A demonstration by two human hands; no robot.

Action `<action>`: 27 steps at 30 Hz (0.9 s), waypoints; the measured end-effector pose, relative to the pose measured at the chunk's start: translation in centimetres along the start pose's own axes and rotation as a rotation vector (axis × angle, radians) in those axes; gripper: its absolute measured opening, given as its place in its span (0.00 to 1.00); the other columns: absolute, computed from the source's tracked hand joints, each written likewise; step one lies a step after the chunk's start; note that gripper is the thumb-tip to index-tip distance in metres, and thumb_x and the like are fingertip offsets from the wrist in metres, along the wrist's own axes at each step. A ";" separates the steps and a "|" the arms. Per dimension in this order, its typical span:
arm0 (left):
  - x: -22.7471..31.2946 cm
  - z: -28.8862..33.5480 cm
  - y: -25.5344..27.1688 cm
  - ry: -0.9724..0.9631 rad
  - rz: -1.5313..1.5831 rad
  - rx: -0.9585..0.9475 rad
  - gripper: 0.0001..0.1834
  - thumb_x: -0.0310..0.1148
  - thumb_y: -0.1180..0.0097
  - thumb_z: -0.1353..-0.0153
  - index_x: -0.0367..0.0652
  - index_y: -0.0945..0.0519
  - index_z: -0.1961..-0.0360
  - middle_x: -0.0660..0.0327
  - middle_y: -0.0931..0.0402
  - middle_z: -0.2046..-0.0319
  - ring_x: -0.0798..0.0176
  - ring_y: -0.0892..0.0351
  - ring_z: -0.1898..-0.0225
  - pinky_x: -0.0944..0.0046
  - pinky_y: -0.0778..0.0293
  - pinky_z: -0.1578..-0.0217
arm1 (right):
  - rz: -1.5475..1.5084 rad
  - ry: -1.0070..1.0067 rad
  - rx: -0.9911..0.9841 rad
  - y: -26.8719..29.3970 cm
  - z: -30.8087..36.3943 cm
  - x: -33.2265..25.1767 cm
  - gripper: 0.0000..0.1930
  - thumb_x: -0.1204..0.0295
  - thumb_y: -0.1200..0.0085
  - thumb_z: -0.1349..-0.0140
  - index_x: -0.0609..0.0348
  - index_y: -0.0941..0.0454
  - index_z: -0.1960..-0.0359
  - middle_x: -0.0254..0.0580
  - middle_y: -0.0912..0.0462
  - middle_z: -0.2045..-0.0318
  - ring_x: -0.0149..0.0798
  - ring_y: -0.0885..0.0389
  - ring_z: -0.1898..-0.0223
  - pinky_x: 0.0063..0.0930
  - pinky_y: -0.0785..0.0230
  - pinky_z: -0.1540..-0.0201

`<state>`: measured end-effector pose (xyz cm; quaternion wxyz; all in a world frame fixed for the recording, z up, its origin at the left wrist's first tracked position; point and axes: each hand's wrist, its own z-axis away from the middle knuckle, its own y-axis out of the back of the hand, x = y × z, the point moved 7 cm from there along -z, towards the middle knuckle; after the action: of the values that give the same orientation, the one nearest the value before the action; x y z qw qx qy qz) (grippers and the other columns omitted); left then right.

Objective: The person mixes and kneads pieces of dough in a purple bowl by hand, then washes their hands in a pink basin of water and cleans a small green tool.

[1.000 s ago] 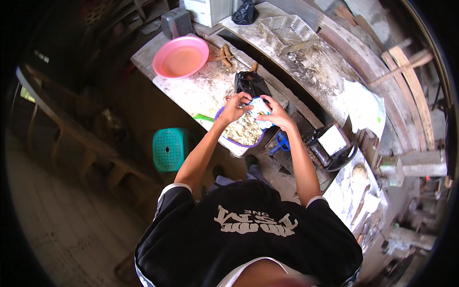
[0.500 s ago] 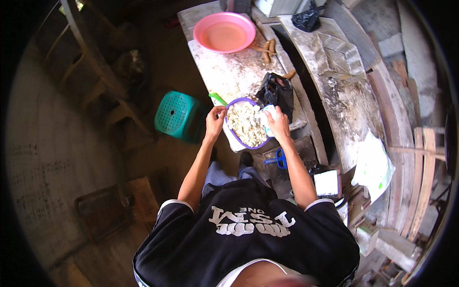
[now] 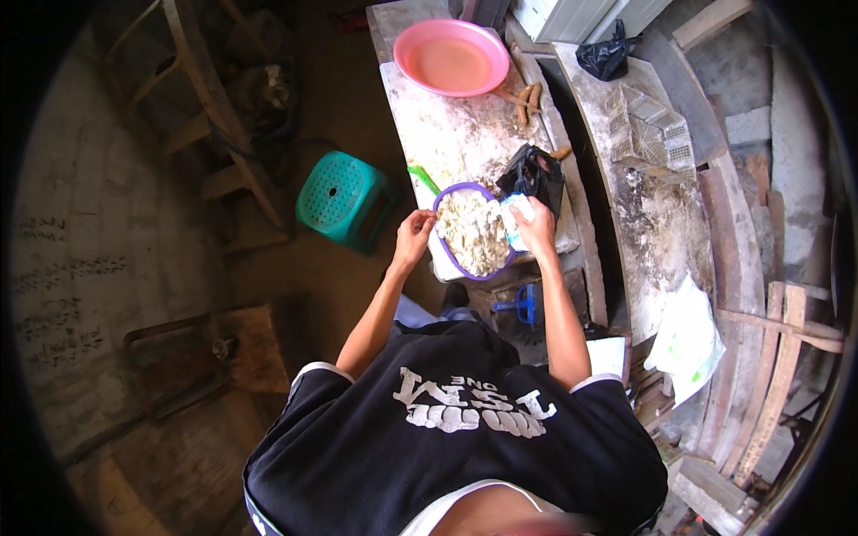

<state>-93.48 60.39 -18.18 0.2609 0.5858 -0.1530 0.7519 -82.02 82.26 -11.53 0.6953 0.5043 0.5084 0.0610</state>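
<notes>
A purple-rimmed basin [image 3: 461, 262] full of white, chopped pieces stands at the near end of the pale table. My right hand [image 3: 539, 228] is closed around a small white-and-blue packet [image 3: 513, 214], tilted over the basin's right side. At the left rim is my left hand [image 3: 415, 237], its fingertips pinched together; whether they grip the rim or something small is too fine to see. A green handle [image 3: 423, 179], perhaps a knife's, lies just beyond the left rim. Behind the packet sits a crumpled black plastic bag [image 3: 542, 174].
On the table's far end are a pink basin [image 3: 497, 79] of cloudy liquid and several brown roots [image 3: 528, 104]. A teal stool [image 3: 344, 196] stands left. To the right, a long ledge holds a wire basket [image 3: 651, 134] and a white bag [image 3: 686, 344]. A blue-handled tool [image 3: 525, 305] lies below the table.
The view has shifted, so the table and stool sit a little differently in it. Both hands stay at the purple basin, the right one still with the packet.
</notes>
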 end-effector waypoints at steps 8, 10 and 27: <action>0.5 -2.7 3.2 -0.011 0.061 -0.043 0.08 0.28 0.53 0.44 0.36 0.27 0.65 0.62 0.25 0.69 0.70 0.28 0.64 0.70 0.34 0.61 | -0.044 -0.130 -0.012 -0.4 -1.2 -1.4 0.12 0.68 0.43 0.53 0.65 0.28 0.73 0.50 0.23 0.77 0.44 0.22 0.71 0.31 0.34 0.69; 0.5 -3.4 3.6 -0.041 -0.031 -0.090 0.09 0.29 0.53 0.45 0.36 0.26 0.65 0.61 0.25 0.70 0.69 0.27 0.66 0.69 0.33 0.63 | -0.215 -0.117 -0.062 -1.0 -1.4 -2.1 0.13 0.68 0.42 0.54 0.65 0.27 0.72 0.50 0.23 0.76 0.46 0.23 0.71 0.32 0.34 0.69; 2.3 -7.4 2.1 -0.052 -0.056 -0.265 0.10 0.29 0.53 0.43 0.34 0.27 0.63 0.61 0.26 0.69 0.70 0.28 0.65 0.70 0.34 0.62 | -0.077 -0.144 -0.021 -1.2 -2.7 -4.7 0.14 0.65 0.44 0.53 0.63 0.27 0.70 0.52 0.23 0.74 0.51 0.25 0.67 0.36 0.35 0.67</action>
<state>-101.04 63.12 -17.74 0.3530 0.5696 -0.2412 0.7020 -86.84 80.59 -9.32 0.7371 0.4803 0.4754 0.0028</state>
